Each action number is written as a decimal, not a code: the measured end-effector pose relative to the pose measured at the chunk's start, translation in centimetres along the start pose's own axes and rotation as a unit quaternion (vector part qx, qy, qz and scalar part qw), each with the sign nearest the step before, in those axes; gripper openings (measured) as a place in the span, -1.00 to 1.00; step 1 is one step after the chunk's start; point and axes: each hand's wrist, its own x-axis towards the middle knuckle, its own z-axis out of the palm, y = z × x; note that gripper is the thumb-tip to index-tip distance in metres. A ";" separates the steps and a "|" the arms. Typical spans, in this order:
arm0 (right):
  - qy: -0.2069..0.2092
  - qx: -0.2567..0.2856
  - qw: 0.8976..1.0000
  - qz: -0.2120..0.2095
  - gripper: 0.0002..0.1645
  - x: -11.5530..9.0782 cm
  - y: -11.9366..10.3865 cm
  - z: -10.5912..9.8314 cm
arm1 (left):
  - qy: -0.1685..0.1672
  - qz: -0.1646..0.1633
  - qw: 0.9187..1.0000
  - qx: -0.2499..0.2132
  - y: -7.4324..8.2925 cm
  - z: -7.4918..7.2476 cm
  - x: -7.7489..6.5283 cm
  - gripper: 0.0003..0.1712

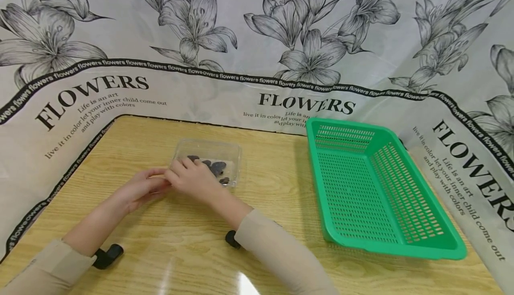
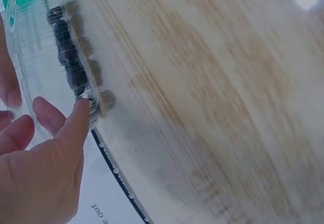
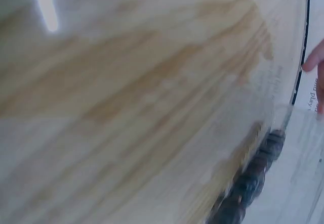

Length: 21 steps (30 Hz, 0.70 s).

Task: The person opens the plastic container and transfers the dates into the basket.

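A clear plastic box (image 1: 232,154) stands on the table with several dark oval pieces (image 1: 218,168) inside, at least one striped like a shell. The striped surface shows again through the wall in the left wrist view, where the dark pieces (image 2: 71,57) lie along the bottom. My left hand (image 1: 146,188) is at the box's near left corner; its index fingertip touches the lower corner. My right hand (image 1: 196,179) reaches over the box's left end with bent fingers, their tips partly hidden. In the right wrist view only left-hand fingers (image 3: 316,62) show.
A green perforated basket (image 1: 361,192) stands on the right of the wooden table (image 1: 273,205). Flower-printed cloth (image 1: 225,94) rises behind and around the tabletop. Black curved wrist pieces (image 1: 107,256) show beside the sleeves.
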 end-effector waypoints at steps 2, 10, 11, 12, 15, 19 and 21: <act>-0.021 0.028 0.999 0.004 -0.82 -0.5 0.5 -0.4 | 0.003 -0.003 1.000 -0.007 0.1 0.1 -0.1 -0.23; -0.074 0.109 0.990 0.040 -0.68 -3.3 2.7 -1.8 | 0.017 -0.025 0.998 -0.059 0.2 0.7 -0.4 -0.12; -0.074 0.113 0.990 0.044 -0.67 -3.7 3.0 -2.0 | 0.018 -0.026 0.997 -0.072 0.1 0.9 -0.5 -0.15; -0.075 0.116 0.989 0.048 -0.66 -4.0 3.2 -2.1 | 0.021 -0.028 0.995 -0.090 0.1 1.0 -0.5 -0.22; -0.081 0.123 0.988 0.055 -0.61 -4.8 3.7 -2.7 | 0.025 -0.032 0.990 -0.138 -0.2 1.5 -0.6 -0.63; -0.089 0.126 0.986 0.068 -0.56 -5.9 4.3 -3.3 | 0.022 -0.044 0.984 -0.172 -0.6 2.6 -0.6 -0.88; -0.092 0.127 0.985 0.074 -0.54 -6.3 4.5 -3.6 | 0.018 -0.051 0.983 -0.174 -0.8 3.2 -0.7 -0.91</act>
